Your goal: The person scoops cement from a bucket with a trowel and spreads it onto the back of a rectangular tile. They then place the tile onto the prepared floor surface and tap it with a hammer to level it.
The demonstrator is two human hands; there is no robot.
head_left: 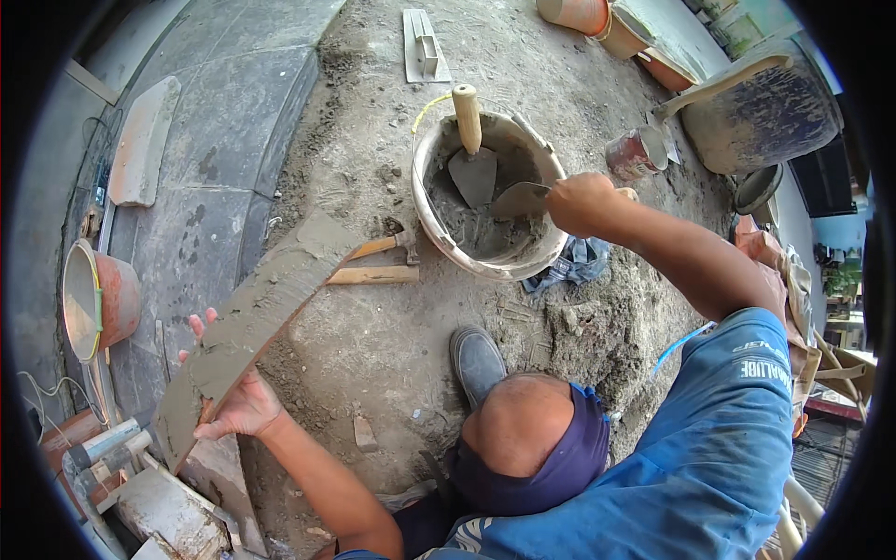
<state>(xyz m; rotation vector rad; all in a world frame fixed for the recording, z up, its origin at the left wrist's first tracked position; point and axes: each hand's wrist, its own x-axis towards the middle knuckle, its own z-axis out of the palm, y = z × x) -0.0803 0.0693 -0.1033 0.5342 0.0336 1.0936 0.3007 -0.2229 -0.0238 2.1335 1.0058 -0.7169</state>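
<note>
My left hand (245, 403), at lower left, grips a long flat board (257, 303) slathered with wet grey mortar, its fingertips showing beyond the far edge. Up and to the right, my right hand (583, 201) is closed on the handle of a trowel (518, 200), whose blade is inside a mortar-smeared bucket (425, 219). A second trowel (471, 177) stands in that bucket, wooden handle up. By the board's upper end lie a hammer (375, 245) and another wooden handle (373, 274); the board hides part of both.
A float (420, 56) lies beyond the bucket. Right are a tin (633, 154), a large drum (756, 121) and a crumpled cloth (569, 266). An orange bucket (117, 303) and pale slab (140, 145) sit left. A bald head (518, 420) with purple band and a boot (476, 359) show low centre.
</note>
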